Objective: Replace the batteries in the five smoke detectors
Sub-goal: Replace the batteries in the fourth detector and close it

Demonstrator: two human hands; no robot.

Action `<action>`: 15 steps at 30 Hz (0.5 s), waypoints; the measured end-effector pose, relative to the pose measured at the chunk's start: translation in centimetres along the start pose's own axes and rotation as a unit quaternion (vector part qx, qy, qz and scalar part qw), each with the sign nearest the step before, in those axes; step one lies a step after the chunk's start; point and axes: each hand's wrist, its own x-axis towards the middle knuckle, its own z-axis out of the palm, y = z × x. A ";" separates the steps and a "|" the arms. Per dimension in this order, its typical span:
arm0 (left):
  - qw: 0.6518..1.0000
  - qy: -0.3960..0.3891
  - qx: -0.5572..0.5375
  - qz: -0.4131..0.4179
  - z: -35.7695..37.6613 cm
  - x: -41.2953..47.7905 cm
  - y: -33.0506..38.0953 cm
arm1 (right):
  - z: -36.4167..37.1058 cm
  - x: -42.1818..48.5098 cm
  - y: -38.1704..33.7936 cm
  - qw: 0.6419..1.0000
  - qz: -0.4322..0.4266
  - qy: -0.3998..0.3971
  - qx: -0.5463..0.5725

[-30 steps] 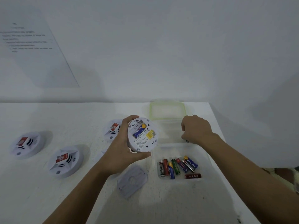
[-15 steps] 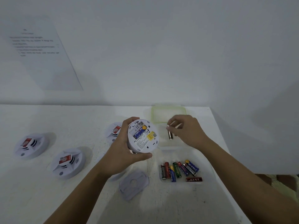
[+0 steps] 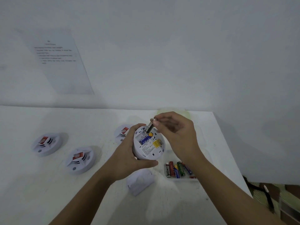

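Table [image 3: 40, 192] with smoke detectors [image 3: 47, 144] against white wall [image 3: 178, 46], printed sheet [image 3: 65, 70]

- The white counter [image 3: 48, 192] runs back to the wall, its right-hand edge in view.
- The left smoke detector [image 3: 46, 144] and the second smoke detector [image 3: 80, 159] lie near each other, red labels up.
- The third smoke detector [image 3: 122, 132] lies further back, partly hidden.
- A loose white cover plate [image 3: 140, 182] lies near the front.
- A clear tray [image 3: 181, 179] holds assorted batteries [image 3: 177, 169].
- A pale green lid [image 3: 186, 112] sits at the back, mostly hidden.
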 end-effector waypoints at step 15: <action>1.000 -0.016 0.002 0.026 -1.9 -2.5 1.0 | 2.8 -1.9 0.3 0.949 -0.213 -0.145 -0.182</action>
